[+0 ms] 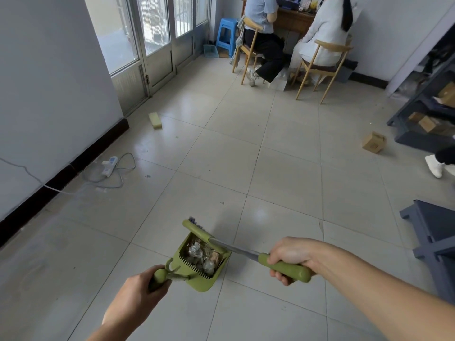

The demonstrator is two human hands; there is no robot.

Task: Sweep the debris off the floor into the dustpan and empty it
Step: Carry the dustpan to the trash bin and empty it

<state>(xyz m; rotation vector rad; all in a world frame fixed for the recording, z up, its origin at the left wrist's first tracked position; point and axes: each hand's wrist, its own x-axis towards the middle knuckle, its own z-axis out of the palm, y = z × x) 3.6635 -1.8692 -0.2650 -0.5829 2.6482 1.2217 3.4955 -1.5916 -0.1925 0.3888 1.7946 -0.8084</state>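
A pale tiled floor [283,156] fills the room, bounded by one white wall [49,82] with a black skirting and a row of glazed doors [157,38]. Grey shelving [426,114] holding cartons stands on the right. At the far end, two people [263,25] sit with their backs to the camera on two wooden chairs [327,67] at one desk, one blue stool [225,33] beside them.

In the foreground, the wearer's two bare arms reach in. The right hand [293,254] is wrapped round the olive grip of one broom [288,268], whose metal shaft runs to a green head lying across the far rim of one dustpan [200,283]. The left hand [140,291] is closed round the dustpan's green handle knob. The dustpan, olive-green plastic with a row of comb teeth along its near edge, sits low in the middle between the two hands, mouth turned upward; whether it touches the tiles cannot be told. Debris [202,254], crumpled clear and brownish wrappers, lies heaped inside it.

One small cardboard box [374,142] sits near the shelving, one yellow sponge [155,120] near the doors, and one white power strip [110,164] with looped cable by the wall.
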